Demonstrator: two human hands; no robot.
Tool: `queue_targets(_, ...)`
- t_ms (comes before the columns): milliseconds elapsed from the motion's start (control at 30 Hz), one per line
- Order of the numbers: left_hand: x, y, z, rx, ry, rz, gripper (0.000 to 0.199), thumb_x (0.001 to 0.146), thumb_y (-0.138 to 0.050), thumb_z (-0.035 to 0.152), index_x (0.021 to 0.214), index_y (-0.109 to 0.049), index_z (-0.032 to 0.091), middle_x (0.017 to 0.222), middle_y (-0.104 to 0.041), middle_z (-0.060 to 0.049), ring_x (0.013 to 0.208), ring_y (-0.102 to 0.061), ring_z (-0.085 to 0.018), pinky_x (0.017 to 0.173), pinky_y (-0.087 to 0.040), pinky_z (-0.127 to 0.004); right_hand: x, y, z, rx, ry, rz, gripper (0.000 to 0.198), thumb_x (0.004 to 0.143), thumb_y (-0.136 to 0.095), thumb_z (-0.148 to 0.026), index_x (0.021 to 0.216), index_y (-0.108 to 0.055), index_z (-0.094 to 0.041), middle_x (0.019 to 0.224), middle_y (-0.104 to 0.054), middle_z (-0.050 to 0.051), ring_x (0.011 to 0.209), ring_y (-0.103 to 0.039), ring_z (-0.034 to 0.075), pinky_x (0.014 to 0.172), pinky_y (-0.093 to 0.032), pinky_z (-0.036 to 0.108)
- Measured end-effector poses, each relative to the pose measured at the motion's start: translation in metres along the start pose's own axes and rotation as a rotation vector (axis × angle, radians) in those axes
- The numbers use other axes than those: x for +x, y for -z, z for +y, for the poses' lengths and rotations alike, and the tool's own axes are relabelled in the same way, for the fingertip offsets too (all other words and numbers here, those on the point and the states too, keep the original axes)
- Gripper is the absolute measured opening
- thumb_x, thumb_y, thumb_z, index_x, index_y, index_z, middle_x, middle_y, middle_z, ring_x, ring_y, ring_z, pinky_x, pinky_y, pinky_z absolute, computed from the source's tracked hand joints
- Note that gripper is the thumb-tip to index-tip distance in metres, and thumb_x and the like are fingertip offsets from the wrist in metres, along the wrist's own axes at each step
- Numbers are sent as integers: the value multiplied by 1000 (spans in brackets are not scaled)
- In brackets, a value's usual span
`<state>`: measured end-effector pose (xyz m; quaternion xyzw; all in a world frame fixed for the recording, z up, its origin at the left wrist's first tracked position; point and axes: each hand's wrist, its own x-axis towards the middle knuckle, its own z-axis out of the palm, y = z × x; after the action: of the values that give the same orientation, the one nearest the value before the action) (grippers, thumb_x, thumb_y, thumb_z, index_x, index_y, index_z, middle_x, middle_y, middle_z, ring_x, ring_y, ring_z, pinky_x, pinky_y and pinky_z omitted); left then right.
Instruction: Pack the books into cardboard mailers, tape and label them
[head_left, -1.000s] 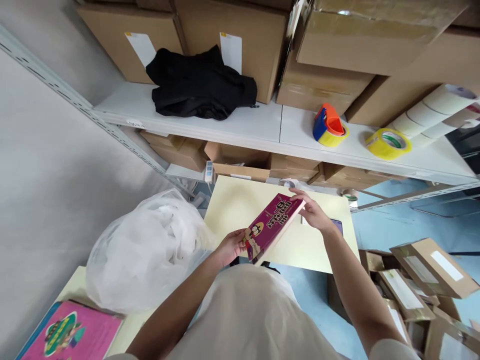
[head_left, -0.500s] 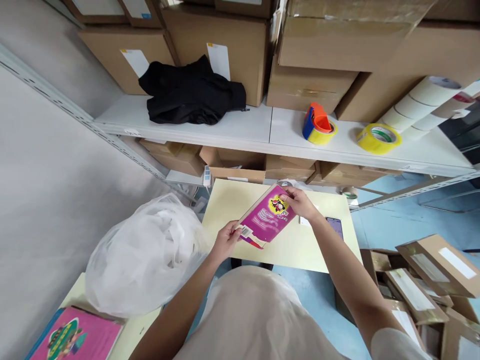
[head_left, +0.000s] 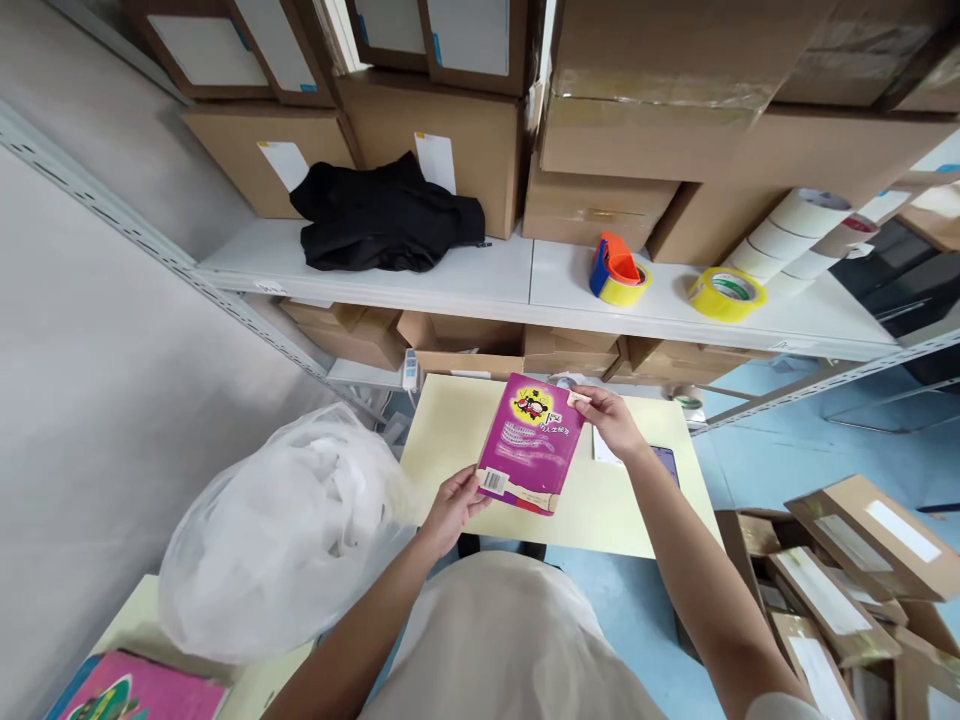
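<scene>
I have the left hand [head_left: 450,508] pinching the lower-left corner of a purple book [head_left: 527,445], the right hand [head_left: 611,422] pinching its upper-right corner, barcoded side up, above a pale-yellow table [head_left: 451,415].

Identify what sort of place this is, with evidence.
Probably a packing or stock room: brown cardboard boxes stacked on a white metal shelf, with a yellow roll of packing tape and an orange-and-blue plastic tape dispenser at its front.
</scene>
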<state>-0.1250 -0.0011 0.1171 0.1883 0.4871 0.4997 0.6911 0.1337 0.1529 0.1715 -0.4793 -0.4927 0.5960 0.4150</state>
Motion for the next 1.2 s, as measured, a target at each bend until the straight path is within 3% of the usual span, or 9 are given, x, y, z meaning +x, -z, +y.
queue_targets(67,-4,1,-2,39,-1,-52,53,67,-79,46,110,-67,17,113,-69,-12,105,-64,-25,97,-47,-41,2,-7,3,45,33,71,42,60,-81,-46,92,-68,-23,79,-72,2,74,-67,19,71,-56,35)
queue_targets(200,-10,8,-4,108,4,-104,51,71,-77,42,116,-66,20,117,-67,-12,107,-62,-24,94,-48,-37,3,-16,5,71,43,70,40,63,-80,-45,93,-67,-23,81,-72,2,74,-68,19,70,-55,34)
queue_targets(367,-10,21,-7,-18,-75,68,52,61,-84,36,109,-68,21,97,-69,-5,86,-66,-17,86,-51,-34,3,-20,8,106,21,41,35,67,-77,-46,92,-68,-24,84,-72,3,76,-67,18,71,-54,33)
queue_targets(600,-13,29,-2,-157,-8,76,46,58,-86,30,100,-71,17,94,-72,-7,82,-67,-17,81,-51,-33,6,-23,6,105,51,-85,35,72,-73,-41,104,-67,-29,95,-70,2,88,-65,18,79,-52,34)
queue_targets(833,-10,23,-8,-182,101,-13,39,59,-83,31,93,-73,14,79,-71,-7,67,-64,-14,70,-49,-29,18,-30,-24,-191,366,-218,26,76,-72,-42,96,-65,-28,118,-60,3,106,-58,19,90,-48,35)
queue_targets(933,-9,16,-8,-74,123,-51,34,59,-81,28,89,-73,15,84,-72,-8,75,-65,-18,73,-49,-31,25,-42,-35,-220,323,-321,26,79,-68,-46,93,-60,-26,102,-65,3,88,-62,18,78,-52,33)
queue_targets(1033,-10,12,-1,7,51,-101,31,63,-77,25,92,-70,16,96,-72,-9,92,-65,-21,83,-49,-33,30,-57,-40,-225,236,-338,29,80,-65,-49,93,-57,-24,81,-65,0,70,-62,16,65,-52,30)
queue_targets(1200,-11,21,27,-16,-199,20,55,64,-76,25,116,-58,26,111,-66,-4,89,-64,-16,84,-50,-33,35,-69,-47,-281,169,-277,31,79,-64,-48,98,-61,-23,79,-69,1,70,-64,18,63,-52,31)
